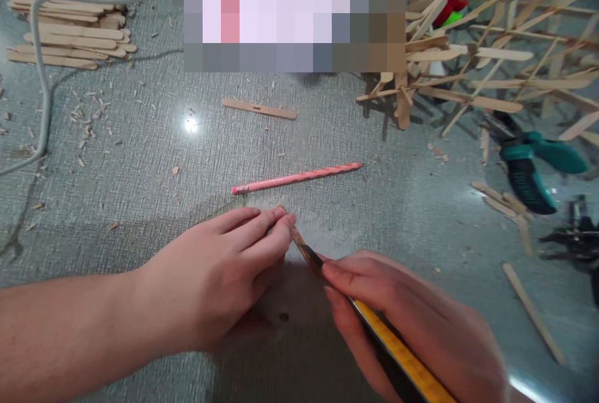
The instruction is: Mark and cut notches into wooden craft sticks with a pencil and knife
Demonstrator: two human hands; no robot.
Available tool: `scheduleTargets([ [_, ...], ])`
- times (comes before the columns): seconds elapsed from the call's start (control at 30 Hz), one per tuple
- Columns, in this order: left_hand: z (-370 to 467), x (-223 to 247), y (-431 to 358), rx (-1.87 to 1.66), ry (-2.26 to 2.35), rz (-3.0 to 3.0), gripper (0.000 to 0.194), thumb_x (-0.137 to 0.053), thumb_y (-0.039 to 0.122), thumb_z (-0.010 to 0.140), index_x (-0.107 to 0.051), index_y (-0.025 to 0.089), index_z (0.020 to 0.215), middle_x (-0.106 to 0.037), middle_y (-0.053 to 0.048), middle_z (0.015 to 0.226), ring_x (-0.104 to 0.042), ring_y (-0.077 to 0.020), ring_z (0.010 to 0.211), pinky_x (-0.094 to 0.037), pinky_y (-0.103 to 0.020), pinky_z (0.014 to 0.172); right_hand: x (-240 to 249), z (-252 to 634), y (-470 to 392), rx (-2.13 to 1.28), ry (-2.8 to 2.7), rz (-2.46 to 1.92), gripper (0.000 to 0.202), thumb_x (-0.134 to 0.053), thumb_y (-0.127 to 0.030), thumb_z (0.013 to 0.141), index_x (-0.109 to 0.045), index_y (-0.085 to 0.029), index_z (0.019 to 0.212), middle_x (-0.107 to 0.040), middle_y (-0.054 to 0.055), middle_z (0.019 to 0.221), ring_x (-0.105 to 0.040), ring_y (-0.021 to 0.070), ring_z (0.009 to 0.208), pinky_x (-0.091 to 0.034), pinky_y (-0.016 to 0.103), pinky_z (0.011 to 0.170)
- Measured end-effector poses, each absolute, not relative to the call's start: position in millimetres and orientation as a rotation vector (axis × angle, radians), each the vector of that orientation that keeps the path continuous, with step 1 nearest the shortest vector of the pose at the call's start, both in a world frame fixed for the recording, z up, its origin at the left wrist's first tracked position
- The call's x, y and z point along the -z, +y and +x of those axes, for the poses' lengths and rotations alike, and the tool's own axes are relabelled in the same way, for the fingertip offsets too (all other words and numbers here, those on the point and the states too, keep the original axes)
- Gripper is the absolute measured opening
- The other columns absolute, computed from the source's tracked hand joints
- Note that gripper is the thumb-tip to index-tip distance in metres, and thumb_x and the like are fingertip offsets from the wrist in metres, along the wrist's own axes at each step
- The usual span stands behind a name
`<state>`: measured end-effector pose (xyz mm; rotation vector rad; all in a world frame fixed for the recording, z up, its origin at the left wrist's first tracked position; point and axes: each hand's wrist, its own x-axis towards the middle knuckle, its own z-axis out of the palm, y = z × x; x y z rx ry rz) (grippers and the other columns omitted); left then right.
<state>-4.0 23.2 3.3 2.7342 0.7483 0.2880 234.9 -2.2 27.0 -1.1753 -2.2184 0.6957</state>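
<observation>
My left hand presses a wooden craft stick against the table, its fingers closed over the stick's far end. In my right hand is a yellow and black utility knife, gripped close to the blade. The dark blade meets the stick just to the right of my left fingertips. Part of the stick is hidden under both hands. Beyond my fingers lies a pink pencil, its eraser end to the left. Farther off is a single craft stick with a small slot or mark at its middle.
Stacked craft sticks sit at the far left beside a grey cable. A tangled craft stick structure fills the far right. Teal-handled pliers, a black clamp-like tool and a loose stick lie right. Wood chips dot the table.
</observation>
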Motion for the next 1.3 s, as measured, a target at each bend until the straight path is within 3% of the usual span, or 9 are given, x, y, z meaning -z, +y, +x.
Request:
scheduleTargets([
  [0.17,-4.0,-1.9,23.0,-0.287,0.726,2.723,0.067,-0.069,0.060,0.082,-0.069,0.001,0.115,-0.052,-0.021,0.147,-0.050,-0.0349,0.135,-0.040,-0.044,0.119,-18.8,246.8,-1.1,-0.675,-2.238,-1.078,0.033,-0.055,-0.006,0.087,-0.060,-0.022,0.116,-0.074,0.005,0.090,-0.073,0.0167,0.077,-0.061,0.027,0.064],
  [0.53,-2.1,-3.8,21.8,-0.279,0.764,2.784,0.072,-0.067,0.066,0.081,-0.070,0.004,0.117,-0.054,-0.019,0.147,-0.050,-0.0334,0.135,-0.044,-0.047,0.113,-10.3,241.3,5.2,-0.688,-2.162,-1.092,0.030,-0.057,-0.002,0.086,-0.062,-0.020,0.109,-0.073,0.004,0.085,-0.071,0.0152,0.073,-0.059,0.027,0.063],
  [0.87,-2.9,-4.1,22.7,-0.289,0.766,2.790,0.070,-0.066,0.066,0.083,-0.071,0.005,0.117,-0.055,-0.018,0.146,-0.051,-0.0323,0.133,-0.043,-0.047,0.113,-12.9,239.9,5.7,-0.737,-2.154,-1.102,0.032,-0.057,-0.002,0.086,-0.062,-0.023,0.110,-0.072,0.001,0.084,-0.069,0.0141,0.068,-0.058,0.026,0.058],
  [1.3,-2.7,-4.4,23.5,-0.298,0.753,2.767,0.066,-0.063,0.061,0.087,-0.070,0.003,0.118,-0.055,-0.019,0.145,-0.051,-0.0330,0.132,-0.043,-0.048,0.113,-14.2,238.8,8.7,-0.702,-2.165,-1.076,0.027,-0.056,-0.002,0.086,-0.061,-0.020,0.106,-0.070,0.002,0.081,-0.070,0.0128,0.068,-0.057,0.023,0.058],
])
